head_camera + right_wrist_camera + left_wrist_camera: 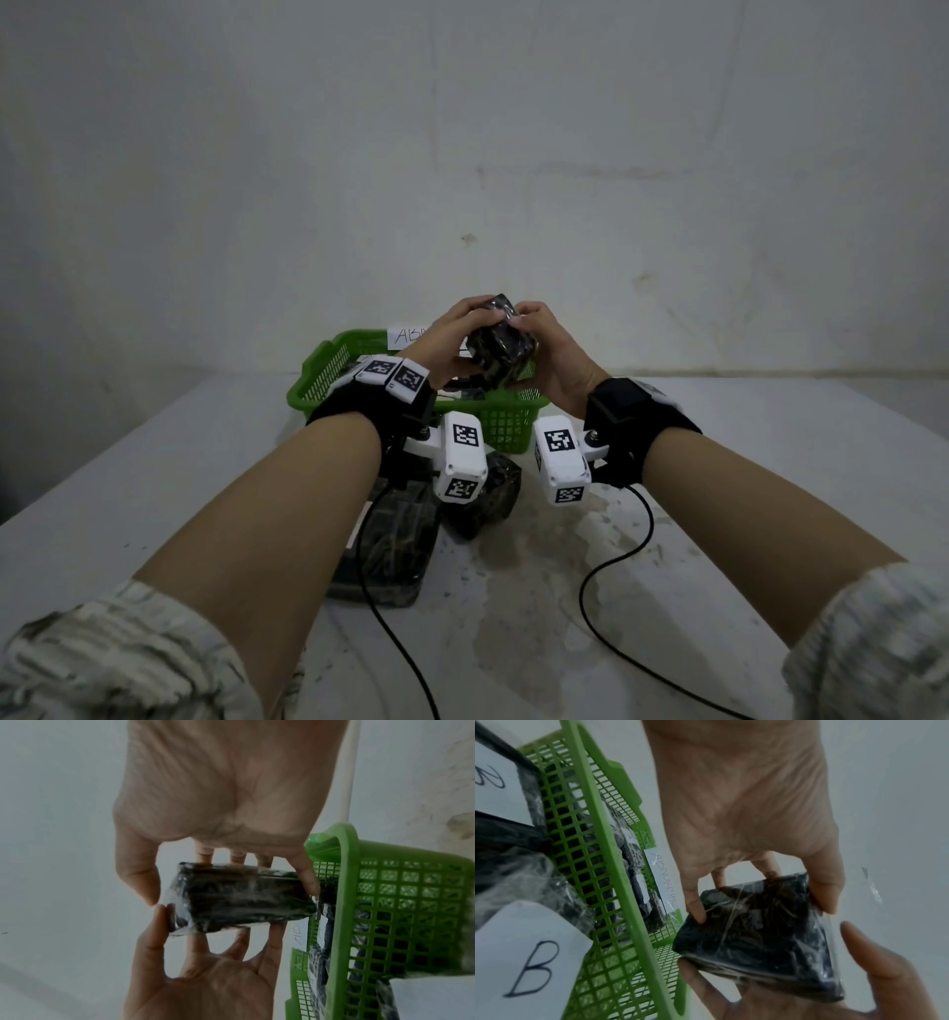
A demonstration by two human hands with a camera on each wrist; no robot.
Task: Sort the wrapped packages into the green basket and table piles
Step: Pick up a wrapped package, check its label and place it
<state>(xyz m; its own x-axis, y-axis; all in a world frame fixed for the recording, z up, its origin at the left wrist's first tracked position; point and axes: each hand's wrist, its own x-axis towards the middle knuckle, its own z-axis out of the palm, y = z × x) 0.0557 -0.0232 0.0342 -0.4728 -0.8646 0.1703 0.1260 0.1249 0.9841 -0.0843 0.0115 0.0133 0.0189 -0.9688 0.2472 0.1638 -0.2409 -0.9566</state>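
From the head camera, the left hand (452, 339) and the right hand (552, 354) are raised together above the green basket (506, 421), both gripping one dark wrapped package (500, 344) between them. The fingers of each hand curl around its upper edge, with the thumbs on the near side. Below the left wrist, on the white table (744, 488), two more wrapped packages lie side by side: a large one (390, 545) nearer the person and a smaller one (485, 496) just in front of the basket. A white label (408, 335) sits on the basket's far rim, just left of the left hand.

From the left wrist camera, the left hand (744, 811) pinches the package (759, 935) at two corners with thumb and fingers, while the right hand (795, 994) supports it from the opposite side. The basket (608, 862) lies beside the left hand and holds further dark packages. Papers marked "B" (529, 963) lie beyond the basket.

From the right wrist camera, the right hand (226, 801) clamps the package (241, 900) at its ends, and the left hand (210, 983) holds its other side. The basket (411, 902) is just beside the little finger of the right hand.
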